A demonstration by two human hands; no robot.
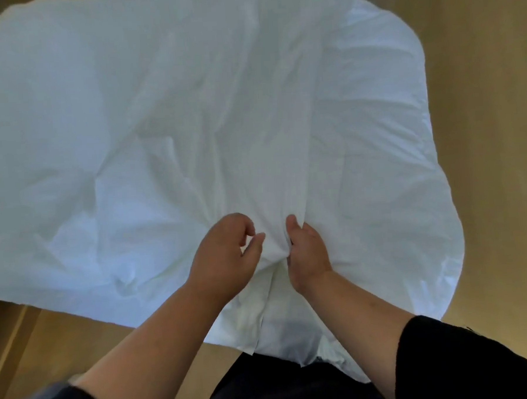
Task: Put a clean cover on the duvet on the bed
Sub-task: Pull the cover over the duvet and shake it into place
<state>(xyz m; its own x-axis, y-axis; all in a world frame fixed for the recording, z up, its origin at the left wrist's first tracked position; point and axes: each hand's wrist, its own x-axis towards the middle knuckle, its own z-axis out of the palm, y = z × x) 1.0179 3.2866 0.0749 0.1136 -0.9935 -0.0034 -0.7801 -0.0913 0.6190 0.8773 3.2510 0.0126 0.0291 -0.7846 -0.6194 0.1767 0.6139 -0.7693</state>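
Observation:
A white duvet cover lies spread and wrinkled over the bed, with a bunched fold running down its middle toward me. A puffier white layer, likely the duvet, shows along the right side. My right hand grips the bunched fold, thumb on top and fingers hidden in the cloth. Just left of that fold is my left hand, its fingers curled with thumb and fingertips close together; it seems to hold nothing. The cover's near end hangs down against my dark clothing.
Wooden floor surrounds the bed on the right and in front. A pale strip of wood runs along the lower left. I stand at the foot of the bed, my body against its edge.

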